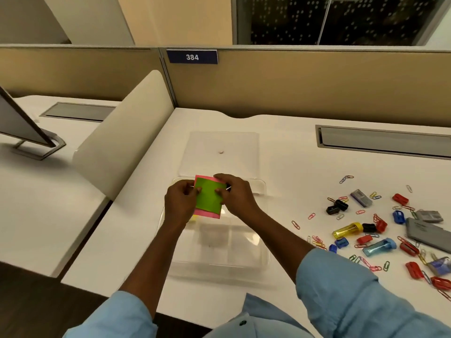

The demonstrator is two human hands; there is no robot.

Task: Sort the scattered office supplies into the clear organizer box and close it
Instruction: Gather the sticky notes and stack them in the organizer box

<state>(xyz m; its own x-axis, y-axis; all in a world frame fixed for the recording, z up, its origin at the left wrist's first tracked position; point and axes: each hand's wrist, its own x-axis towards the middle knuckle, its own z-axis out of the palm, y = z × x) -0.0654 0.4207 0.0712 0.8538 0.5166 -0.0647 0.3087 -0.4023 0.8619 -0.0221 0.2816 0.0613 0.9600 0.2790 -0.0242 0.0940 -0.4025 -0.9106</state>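
I hold a green sticky pad [208, 196] stacked on a pink sticky pad [207, 214] with 2 hands: my left hand [179, 202] pinches the left edge and my right hand [238, 195] pinches the right edge, fingers curled onto the stack. The stack hangs over the far left part of the clear organizer box [264, 254], whose lid [222, 142] lies open behind it on the white desk [292, 154]. Paper clips [317, 241], a black sharpener [340, 204], a yellow tube [347, 230] and a blue tube [379, 247] lie scattered well to my right

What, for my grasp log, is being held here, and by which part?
A stack of square paper sticky notes, green over pink: the left hand pinches its left edge, the right hand its right edge.
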